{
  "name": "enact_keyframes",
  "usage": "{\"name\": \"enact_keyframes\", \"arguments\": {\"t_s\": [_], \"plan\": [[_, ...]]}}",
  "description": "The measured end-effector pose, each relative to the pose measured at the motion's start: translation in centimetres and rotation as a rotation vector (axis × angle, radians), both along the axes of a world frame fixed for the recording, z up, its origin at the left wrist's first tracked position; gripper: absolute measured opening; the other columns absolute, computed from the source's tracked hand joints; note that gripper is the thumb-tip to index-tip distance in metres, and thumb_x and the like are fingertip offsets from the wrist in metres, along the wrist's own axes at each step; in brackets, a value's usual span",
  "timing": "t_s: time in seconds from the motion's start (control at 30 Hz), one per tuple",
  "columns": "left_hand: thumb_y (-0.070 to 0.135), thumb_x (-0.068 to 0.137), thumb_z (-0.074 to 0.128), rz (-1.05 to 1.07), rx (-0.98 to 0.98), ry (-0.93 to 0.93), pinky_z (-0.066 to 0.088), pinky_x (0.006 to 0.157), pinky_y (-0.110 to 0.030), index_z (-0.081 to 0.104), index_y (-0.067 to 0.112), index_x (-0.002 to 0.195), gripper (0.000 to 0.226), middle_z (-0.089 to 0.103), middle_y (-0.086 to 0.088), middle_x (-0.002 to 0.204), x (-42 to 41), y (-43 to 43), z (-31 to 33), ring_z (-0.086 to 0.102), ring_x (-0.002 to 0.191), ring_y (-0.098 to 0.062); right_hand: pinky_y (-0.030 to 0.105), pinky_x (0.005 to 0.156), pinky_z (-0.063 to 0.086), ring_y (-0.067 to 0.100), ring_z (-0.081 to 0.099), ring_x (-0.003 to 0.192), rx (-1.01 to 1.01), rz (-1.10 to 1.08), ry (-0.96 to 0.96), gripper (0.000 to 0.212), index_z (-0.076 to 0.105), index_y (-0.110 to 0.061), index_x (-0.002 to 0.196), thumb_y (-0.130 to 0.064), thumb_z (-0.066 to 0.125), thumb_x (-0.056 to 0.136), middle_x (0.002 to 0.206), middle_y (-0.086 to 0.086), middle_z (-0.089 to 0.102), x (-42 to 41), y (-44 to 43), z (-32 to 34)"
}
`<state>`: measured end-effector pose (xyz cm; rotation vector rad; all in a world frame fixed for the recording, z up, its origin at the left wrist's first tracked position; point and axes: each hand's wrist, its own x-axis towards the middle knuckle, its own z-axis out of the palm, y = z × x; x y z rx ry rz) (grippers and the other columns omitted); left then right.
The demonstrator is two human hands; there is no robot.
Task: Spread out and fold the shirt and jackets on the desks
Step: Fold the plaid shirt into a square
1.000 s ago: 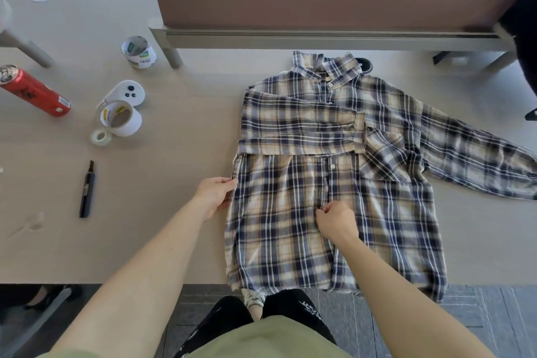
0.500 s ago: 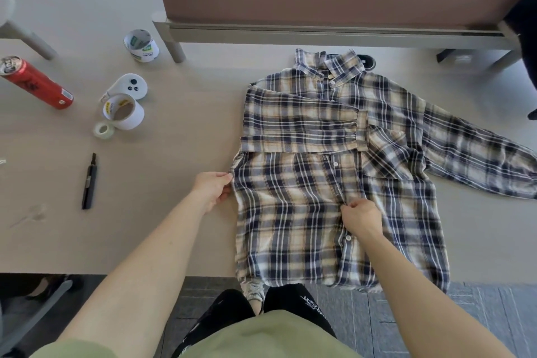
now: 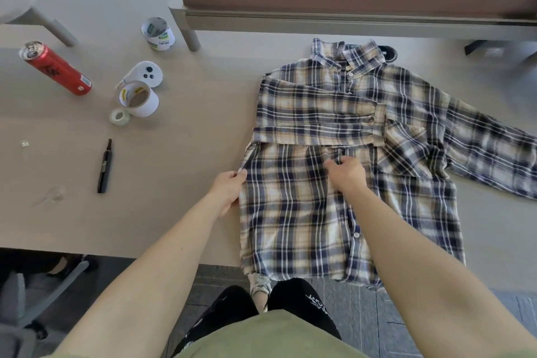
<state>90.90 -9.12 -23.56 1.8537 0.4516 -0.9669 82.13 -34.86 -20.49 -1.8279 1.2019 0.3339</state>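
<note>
Far cuff of shirt [image 3: 293, 212] off-frame

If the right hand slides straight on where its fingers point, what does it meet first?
Likely the folded sleeve across the chest of the plaid shirt, just beyond the right hand; depth is unclear.

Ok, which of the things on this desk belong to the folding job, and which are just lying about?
In the job:
shirt, left hand gripping its side edge, right hand pinching it near the buttons, desk under it.

Lying about:
red can, big tape roll, small tape roll, labelled roll, white controller, black pen.
</note>
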Motion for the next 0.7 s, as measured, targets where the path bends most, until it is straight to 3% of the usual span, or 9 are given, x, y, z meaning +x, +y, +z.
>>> {"name": "enact_keyframes", "arguments": {"t_s": [0.1,0.13,0.2,0.27,0.33,0.4,0.5,0.6,0.7], "plan": [[0.038,0.102,0.052,0.028,0.009,0.002,0.041,0.095,-0.034,0.063,0.019,0.095,0.024,0.060,-0.002,0.110,0.0,-0.2,0.0,0.055,0.108,-0.021,0.022,0.042,0.038,0.010,0.054,0.054,-0.034,-0.028,0.008,0.053,0.044,-0.012,0.147,-0.039,0.053,0.101,0.092,0.003,0.066,-0.4,-0.7,-0.6],[0.039,0.102,0.052,0.022,0.003,0.008,0.040,0.095,-0.034,0.060,0.019,0.093,0.023,0.058,-0.001,0.109,0.0,-0.3,0.1,0.054,0.109,-0.022,0.020,0.039,0.037,0.010,0.053,0.052,-0.037,-0.032,0.013,0.045,0.050,-0.015,0.140,-0.037,0.052,0.102,0.093,0.003,0.065,-0.7,-0.8,-0.6],[0.039,0.101,0.055,-0.001,-0.008,0.018,0.036,0.099,-0.034,0.058,0.019,0.099,0.021,0.054,0.002,0.114,0.0,-0.4,0.4,0.047,0.113,-0.019,0.018,0.035,0.034,0.009,0.048,0.046,-0.051,-0.056,0.025,0.010,0.054,-0.027,0.103,-0.036,0.053,0.101,0.083,0.000,0.058,-1.1,-1.5,-1.1],[0.038,0.099,0.059,-0.019,-0.026,0.018,0.036,0.101,-0.035,0.059,0.016,0.100,0.022,0.055,0.002,0.117,0.0,-0.5,0.5,0.047,0.114,-0.018,0.020,0.037,0.034,0.010,0.046,0.045,-0.079,-0.071,0.037,0.018,0.043,-0.029,0.087,-0.035,0.054,0.101,0.079,0.000,0.055,-1.2,-2.0,-1.5],[0.034,0.097,0.063,-0.009,-0.050,0.025,0.043,0.092,-0.034,0.060,0.011,0.101,0.024,0.059,-0.001,0.112,0.0,-0.4,1.1,0.051,0.107,-0.019,0.023,0.041,0.035,0.013,0.047,0.050,-0.073,-0.091,0.028,0.007,0.050,-0.024,0.098,-0.031,0.052,0.101,0.087,0.005,0.059,-1.2,-2.4,-1.5],[0.030,0.096,0.066,0.008,-0.098,0.076,0.046,0.075,-0.030,0.055,0.011,0.096,0.021,0.060,-0.003,0.103,0.0,-0.3,1.8,0.053,0.088,-0.017,0.024,0.043,0.036,0.015,0.049,0.053,-0.052,-0.125,0.007,0.018,0.059,-0.017,0.114,-0.025,0.049,0.101,0.090,0.008,0.062,-1.3,-2.6,-1.7],[0.027,0.091,0.072,-0.034,-0.078,0.089,0.045,0.059,-0.029,0.047,0.015,0.084,0.029,0.059,-0.004,0.073,-0.2,0.2,1.9,0.049,0.060,-0.016,0.025,0.045,0.037,0.018,0.050,0.055,-0.088,-0.086,0.012,0.019,0.059,-0.008,0.108,-0.023,0.049,0.102,0.084,0.011,0.063,-1.9,-2.6,-1.4],[0.029,0.088,0.075,-0.150,0.115,-0.044,0.039,0.057,-0.027,0.038,0.019,0.072,0.042,0.051,0.000,0.063,-0.6,0.3,1.3,0.046,0.060,-0.017,0.027,0.047,0.043,0.020,0.057,0.062,-0.149,-0.017,0.020,0.021,0.055,-0.007,0.116,-0.023,0.050,0.102,0.089,0.013,0.062,-2.0,-1.9,-0.4],[0.032,0.088,0.074,-0.171,0.225,-0.173,0.037,0.059,-0.028,0.038,0.019,0.070,0.042,0.047,0.000,0.067,-1.3,-0.2,1.0,0.045,0.062,-0.017,0.044,0.072,0.055,0.032,0.062,0.097,-0.350,0.203,0.067,0.038,0.042,-0.009,0.135,-0.024,0.051,0.101,0.118,0.014,0.056,-3.3,0.0,0.3]]}}
